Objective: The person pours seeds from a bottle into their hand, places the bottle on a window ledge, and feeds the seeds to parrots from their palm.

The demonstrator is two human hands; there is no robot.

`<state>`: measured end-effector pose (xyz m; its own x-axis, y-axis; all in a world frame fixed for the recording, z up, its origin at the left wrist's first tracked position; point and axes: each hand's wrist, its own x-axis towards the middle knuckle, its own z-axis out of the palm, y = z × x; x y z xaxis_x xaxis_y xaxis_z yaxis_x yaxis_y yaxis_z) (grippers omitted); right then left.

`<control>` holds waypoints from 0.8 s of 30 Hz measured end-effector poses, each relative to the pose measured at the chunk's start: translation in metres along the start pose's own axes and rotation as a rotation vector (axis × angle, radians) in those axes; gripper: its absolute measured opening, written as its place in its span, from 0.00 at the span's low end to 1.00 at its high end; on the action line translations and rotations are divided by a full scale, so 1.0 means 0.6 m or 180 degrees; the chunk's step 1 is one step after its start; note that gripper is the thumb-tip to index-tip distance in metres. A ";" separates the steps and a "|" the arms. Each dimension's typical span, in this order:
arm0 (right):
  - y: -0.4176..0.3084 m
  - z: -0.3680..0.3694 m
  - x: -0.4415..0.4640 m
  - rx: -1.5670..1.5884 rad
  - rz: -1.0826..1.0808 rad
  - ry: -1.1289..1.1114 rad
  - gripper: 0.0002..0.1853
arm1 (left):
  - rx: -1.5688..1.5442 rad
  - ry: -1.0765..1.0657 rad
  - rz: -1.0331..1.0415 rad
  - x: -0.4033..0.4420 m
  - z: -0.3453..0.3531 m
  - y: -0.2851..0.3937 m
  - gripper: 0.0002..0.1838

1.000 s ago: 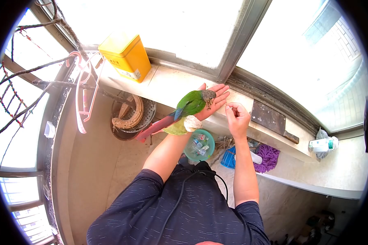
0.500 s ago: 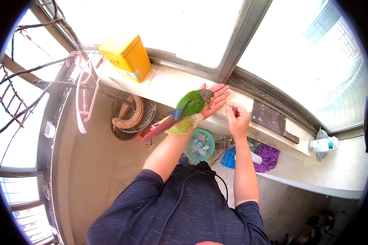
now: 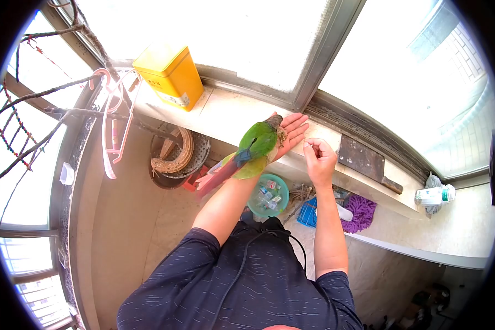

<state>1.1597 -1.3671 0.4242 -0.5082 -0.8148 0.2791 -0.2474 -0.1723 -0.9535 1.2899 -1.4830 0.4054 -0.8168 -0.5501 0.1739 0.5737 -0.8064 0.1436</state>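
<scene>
A green parrot (image 3: 258, 140) with a greyish head, blue wing edge and long reddish tail perches on my left hand and wrist. Yellow-green plumage (image 3: 252, 168) shows beneath it; whether this belongs to a second bird I cannot tell. My left hand (image 3: 294, 133) is open, palm up, fingers stretched out above the sill. Small brownish seed-like bits (image 3: 281, 136) lie in the palm, partly covered by the bird's head. Just to the right, my right hand (image 3: 320, 159) is closed in a pinch, fingertips near the left fingers. Something tiny and pale may be between them, too small to name.
A yellow tin (image 3: 170, 80) stands on the window sill (image 3: 225, 113). Left are bare branches (image 3: 82, 111) and a pink hanger (image 3: 111, 132). Below are a teal basin (image 3: 283, 203) with small packets and a purple mop head (image 3: 362, 213). A cleaver (image 3: 363, 159) and bottle (image 3: 437, 194) lie right.
The parrot has raised its head from the seeds and turned it toward the window, and its body and tail have shifted. Both hands stay in place.
</scene>
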 end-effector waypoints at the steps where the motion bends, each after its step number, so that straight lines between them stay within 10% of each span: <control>1: 0.000 0.000 0.000 0.0015 0.0006 -0.0001 0.03 | -0.0022 0.0005 0.0001 0.001 -0.003 0.000 0.38; 24: -0.001 -0.001 0.000 0.0033 -0.0013 -0.0030 0.03 | -0.0328 0.0205 -0.0005 0.001 0.002 -0.001 0.41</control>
<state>1.1595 -1.3668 0.4250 -0.4995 -0.8191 0.2820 -0.2409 -0.1814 -0.9535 1.2891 -1.4826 0.4064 -0.8218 -0.5590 0.1102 0.5658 -0.8235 0.0422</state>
